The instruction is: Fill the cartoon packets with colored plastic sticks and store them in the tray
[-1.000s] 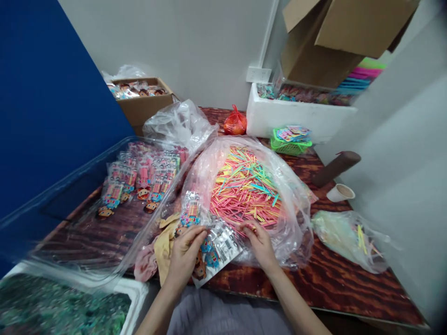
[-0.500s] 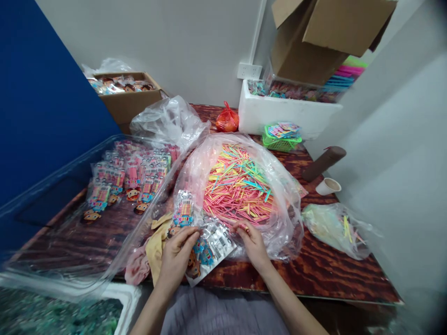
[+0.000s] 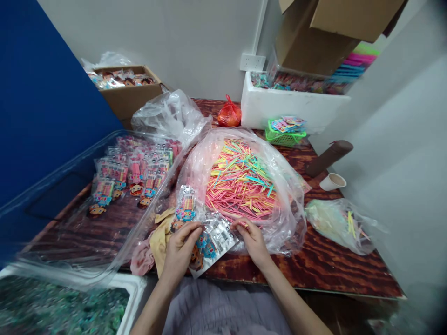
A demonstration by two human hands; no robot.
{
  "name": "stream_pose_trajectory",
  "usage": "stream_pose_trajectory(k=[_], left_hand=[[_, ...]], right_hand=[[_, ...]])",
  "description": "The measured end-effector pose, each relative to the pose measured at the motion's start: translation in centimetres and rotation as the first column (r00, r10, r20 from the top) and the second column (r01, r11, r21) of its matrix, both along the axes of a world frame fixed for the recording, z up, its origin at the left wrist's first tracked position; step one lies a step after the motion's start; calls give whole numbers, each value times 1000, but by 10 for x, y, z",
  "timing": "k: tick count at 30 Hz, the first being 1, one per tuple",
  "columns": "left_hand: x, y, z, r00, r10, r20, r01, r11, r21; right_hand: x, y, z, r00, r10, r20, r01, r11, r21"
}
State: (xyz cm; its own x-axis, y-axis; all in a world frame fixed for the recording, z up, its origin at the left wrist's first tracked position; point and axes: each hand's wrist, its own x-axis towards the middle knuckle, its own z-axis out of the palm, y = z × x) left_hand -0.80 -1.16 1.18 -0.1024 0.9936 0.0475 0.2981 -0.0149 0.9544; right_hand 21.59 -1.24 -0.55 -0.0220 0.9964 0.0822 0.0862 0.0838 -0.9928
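Observation:
My left hand [image 3: 182, 244] pinches the upper edge of a silver foil packet [image 3: 218, 244] printed with cartoon figures and a barcode. The packet tilts over the table's front edge. At its right corner my right hand [image 3: 254, 243] has its fingers closed, with ends of small pink and yellow sticks [image 3: 244, 224] showing at the fingertips. Another filled cartoon packet [image 3: 186, 204] lies just beyond my left hand. Past both hands a wide clear plastic bag [image 3: 293, 223] lies open around a heap of thin pink, yellow, green and blue sticks [image 3: 240, 186].
Left, a clear tray [image 3: 115, 256] holds several filled packets [image 3: 136, 170]. A yellow cloth [image 3: 161, 242] lies beside my left wrist. To the right are a paper cup [image 3: 333, 181], brown bottle [image 3: 330, 158] and tied bag [image 3: 335, 223]. A foam box [image 3: 293, 109] and green basket [image 3: 284, 138] stand behind.
The camera view has shifted slightly, moving the table things a little right and up. Both hands keep nearly the same hold, close to the packet.

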Motion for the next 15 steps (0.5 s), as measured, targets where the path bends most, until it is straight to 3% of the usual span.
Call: stream_pose_trajectory(k=[15], left_hand=[[-2,0,-4,999,19,32,-19,1000,-23]], right_hand=[[-10,-1,-2,1000,14,-9,-14,999,-49]])
